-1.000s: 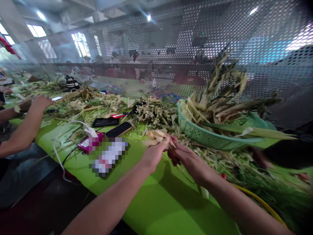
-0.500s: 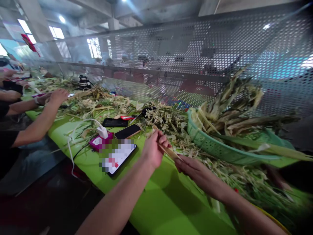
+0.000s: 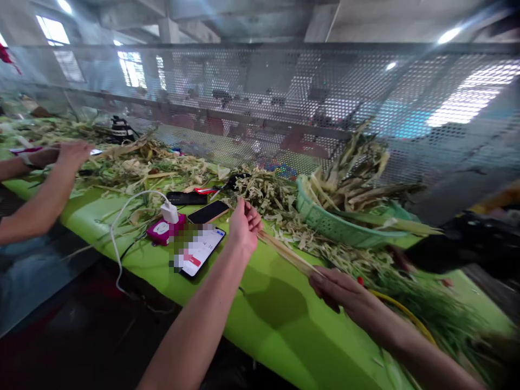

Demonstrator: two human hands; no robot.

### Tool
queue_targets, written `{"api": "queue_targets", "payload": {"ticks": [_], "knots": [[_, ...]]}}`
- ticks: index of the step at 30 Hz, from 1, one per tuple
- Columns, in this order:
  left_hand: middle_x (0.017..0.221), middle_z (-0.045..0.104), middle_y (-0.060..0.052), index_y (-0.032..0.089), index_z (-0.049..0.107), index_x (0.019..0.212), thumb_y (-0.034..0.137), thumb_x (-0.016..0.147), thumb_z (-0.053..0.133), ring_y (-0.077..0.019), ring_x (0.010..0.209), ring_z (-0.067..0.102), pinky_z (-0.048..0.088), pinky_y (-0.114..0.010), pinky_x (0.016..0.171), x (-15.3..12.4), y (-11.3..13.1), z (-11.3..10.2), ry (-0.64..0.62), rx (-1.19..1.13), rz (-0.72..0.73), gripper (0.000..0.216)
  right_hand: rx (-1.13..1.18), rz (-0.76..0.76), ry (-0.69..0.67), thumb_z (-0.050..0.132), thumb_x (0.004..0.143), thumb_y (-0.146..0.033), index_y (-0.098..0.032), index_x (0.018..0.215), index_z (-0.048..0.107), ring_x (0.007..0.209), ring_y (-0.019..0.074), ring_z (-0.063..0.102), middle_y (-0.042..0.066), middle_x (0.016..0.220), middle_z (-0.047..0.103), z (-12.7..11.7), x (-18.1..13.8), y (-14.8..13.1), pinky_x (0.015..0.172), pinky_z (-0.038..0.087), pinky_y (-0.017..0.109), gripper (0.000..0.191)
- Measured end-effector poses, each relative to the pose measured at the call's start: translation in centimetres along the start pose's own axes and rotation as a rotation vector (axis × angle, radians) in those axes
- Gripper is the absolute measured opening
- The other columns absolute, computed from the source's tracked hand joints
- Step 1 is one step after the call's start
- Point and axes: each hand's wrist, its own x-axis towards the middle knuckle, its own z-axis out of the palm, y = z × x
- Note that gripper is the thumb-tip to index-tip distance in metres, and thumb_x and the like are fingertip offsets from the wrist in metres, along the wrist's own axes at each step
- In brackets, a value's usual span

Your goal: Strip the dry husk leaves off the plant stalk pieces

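Observation:
A long, pale tan strip of dried leaf (image 3: 287,252) stretches between my two hands above the green table (image 3: 264,336). My left hand (image 3: 244,226) is closed around its upper end, fingers curled. At the lower right end, my right hand (image 3: 335,287) pinches the strip between thumb and fingers. Left of my left hand lie a lit phone (image 3: 203,252) and a dark phone (image 3: 208,212). Past the strip stands a green plastic basket (image 3: 325,221) heaped with dried leaves (image 3: 353,179).
A magenta box (image 3: 162,230) with a white charger (image 3: 169,211) and cable sits left. Leaf scraps (image 3: 268,189) cover the table's back, below a perforated metal screen (image 3: 252,108). A co-worker's hands (image 3: 69,154) are at far left; a dark-sleeved arm (image 3: 459,244) reaches in from the right.
My right hand has drawn away from my left toward the lower right, so a longer piece of the strip shows between them. The camera view has turned to the right.

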Motion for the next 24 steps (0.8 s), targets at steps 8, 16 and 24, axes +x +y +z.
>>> {"api": "queue_targets", "payload": {"ticks": [8,16,24], "knots": [[0.063,0.051,0.002,0.016,0.057,0.077,0.054,0.084,0.051,-0.0073,0.054,0.042,0.031,-0.021,0.052,-3.8,-2.8,2.1,-0.567,0.851,0.306,0.039,0.168,0.047,0.204,0.047,0.084,-0.063,-0.018,0.066,0.049,0.049,0.0093,0.027,-0.004,0.055,0.035,-2.1,-4.2,-0.9,0.046,0.021,0.025,0.048],[0.061,0.051,0.003,0.017,0.066,0.080,0.049,0.084,0.051,-0.0097,0.057,0.041,0.028,-0.023,0.055,-8.7,-2.7,0.2,-1.020,1.401,0.272,0.035,0.005,0.010,0.229,0.055,0.081,-0.058,-0.017,0.066,0.054,0.046,0.0080,0.026,-0.006,0.051,0.034,-2.4,-6.2,-2.0,0.046,0.016,0.025,0.044],[0.061,0.055,0.000,0.021,0.065,0.083,0.035,0.090,0.041,-0.0141,0.059,0.048,0.032,-0.024,0.058,-12.0,-1.6,-1.8,-0.995,1.421,0.171,0.030,-0.212,-0.119,0.238,0.058,0.078,-0.055,-0.016,0.059,0.056,0.051,0.0088,0.032,-0.004,0.056,0.039,-1.6,-6.8,-3.6,0.053,0.022,0.027,0.044]]}}
